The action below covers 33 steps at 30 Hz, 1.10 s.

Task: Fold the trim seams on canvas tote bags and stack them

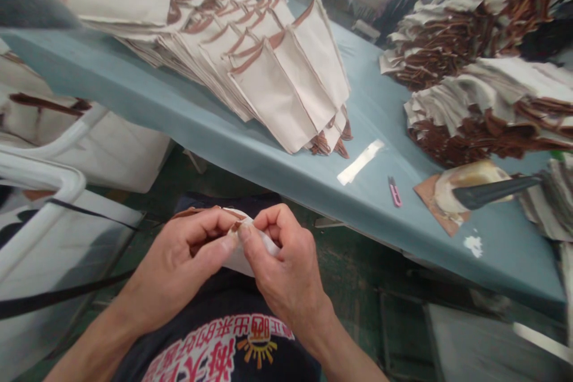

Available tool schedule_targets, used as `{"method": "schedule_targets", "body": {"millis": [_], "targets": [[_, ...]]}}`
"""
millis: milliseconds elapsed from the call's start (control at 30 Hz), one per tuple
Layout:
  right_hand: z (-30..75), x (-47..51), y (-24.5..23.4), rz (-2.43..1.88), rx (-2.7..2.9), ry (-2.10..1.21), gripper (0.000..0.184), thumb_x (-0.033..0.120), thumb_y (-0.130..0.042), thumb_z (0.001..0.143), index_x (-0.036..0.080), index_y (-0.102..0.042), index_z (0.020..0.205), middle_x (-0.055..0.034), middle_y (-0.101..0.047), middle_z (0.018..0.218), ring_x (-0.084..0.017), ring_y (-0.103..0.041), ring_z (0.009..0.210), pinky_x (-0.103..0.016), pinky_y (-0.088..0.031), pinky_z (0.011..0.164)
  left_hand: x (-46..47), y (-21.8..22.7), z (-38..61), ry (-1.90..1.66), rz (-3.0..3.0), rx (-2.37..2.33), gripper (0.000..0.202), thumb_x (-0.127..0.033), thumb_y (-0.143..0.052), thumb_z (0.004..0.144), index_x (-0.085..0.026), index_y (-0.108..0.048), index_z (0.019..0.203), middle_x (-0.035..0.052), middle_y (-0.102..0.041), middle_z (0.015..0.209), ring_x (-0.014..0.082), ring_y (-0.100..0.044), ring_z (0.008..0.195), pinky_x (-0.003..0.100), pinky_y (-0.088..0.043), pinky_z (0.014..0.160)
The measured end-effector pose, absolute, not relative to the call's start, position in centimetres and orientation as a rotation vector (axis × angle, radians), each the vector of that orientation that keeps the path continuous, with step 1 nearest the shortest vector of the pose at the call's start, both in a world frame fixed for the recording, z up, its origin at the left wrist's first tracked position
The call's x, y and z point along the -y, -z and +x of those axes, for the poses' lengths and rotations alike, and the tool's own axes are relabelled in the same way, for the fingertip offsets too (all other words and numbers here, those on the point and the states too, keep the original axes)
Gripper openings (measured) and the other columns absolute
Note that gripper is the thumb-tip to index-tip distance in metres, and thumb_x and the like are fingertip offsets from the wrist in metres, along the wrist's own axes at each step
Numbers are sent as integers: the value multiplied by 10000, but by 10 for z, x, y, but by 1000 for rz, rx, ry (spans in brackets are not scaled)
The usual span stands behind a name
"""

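Both hands meet over the lap, pinching a white fabric piece with brown edging (239, 261). My left hand (183, 256) grips its brown edge between thumb and curled forefinger. My right hand (286, 256) pinches the same edge, thumb tip almost against the left thumb. Most of the piece is hidden behind the hands. On the blue table beyond lies a fanned row of white fabric panels with brown edges (277, 92). Nearer the right hand are a white strip (360, 162) and small pink thread snips (394, 192).
The blue table (201, 137) runs diagonally ahead. At its right stand stacks of white and brown fabric pieces (474, 113) and a pale glue pot with a dark-handled brush (465, 185) on a brown square. White plastic bins (120, 149) are at the left.
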State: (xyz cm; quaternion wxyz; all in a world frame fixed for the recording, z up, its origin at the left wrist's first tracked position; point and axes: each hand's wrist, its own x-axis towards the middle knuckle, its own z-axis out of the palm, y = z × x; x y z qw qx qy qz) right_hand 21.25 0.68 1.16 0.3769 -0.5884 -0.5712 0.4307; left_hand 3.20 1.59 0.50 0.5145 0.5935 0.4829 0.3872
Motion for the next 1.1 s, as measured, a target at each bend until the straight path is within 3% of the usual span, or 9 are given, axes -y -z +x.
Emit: {"method": "schedule_targets", "body": {"millis": [133,300,600,867,1000,1100], "targets": [[213,-5,-8,-1457,1400,-1216,273,470,-729,974,261,-588,869,77,-562,605,-117,-470,508,-255,-321,518,-15,-14,40,-974,1458,-1275,234,-350,-677,878,-224,-824,747,25,-836,754,200,-758,641,235,-596,578],[216,-3,-3,-1342,1304,-1496,312,513,-729,988,250,-582,905,86,-557,612,-102,-430,518,-235,-306,505,-12,-18,45,-987,1500,-1390,273,-373,-611,822,-237,-748,630,-22,-688,522,152,-604,446,214,-469,446],[209,-9,10,-1238,1024,-1797,309,513,-705,828,254,-537,845,78,-506,647,-102,-400,562,-230,-327,528,-3,-13,49,-1052,1623,-1451,254,-290,-564,825,-255,-747,652,-42,-749,602,144,-664,481,204,-493,465],[204,-12,21,-1237,1187,-1687,271,515,-645,968,260,-559,939,84,-525,675,-120,-453,558,-230,-361,516,-10,-5,43,-999,1607,-1441,247,-324,-571,833,-250,-720,650,-29,-682,572,156,-607,488,224,-465,471],[218,-18,32,-1291,1426,-1635,151,378,-655,1006,244,-643,1076,119,-502,625,-111,-409,528,-220,-292,499,-18,-12,26,-1002,1570,-1363,223,-339,-615,820,-244,-744,665,-12,-722,661,167,-624,568,230,-527,545],[239,-26,27,-1353,1513,-1356,157,373,-665,1002,228,-689,1058,89,-583,655,-123,-492,570,-245,-374,560,-23,-23,18,-999,1571,-1325,235,-321,-630,843,-221,-765,679,-6,-755,730,160,-648,639,210,-525,588]]}}
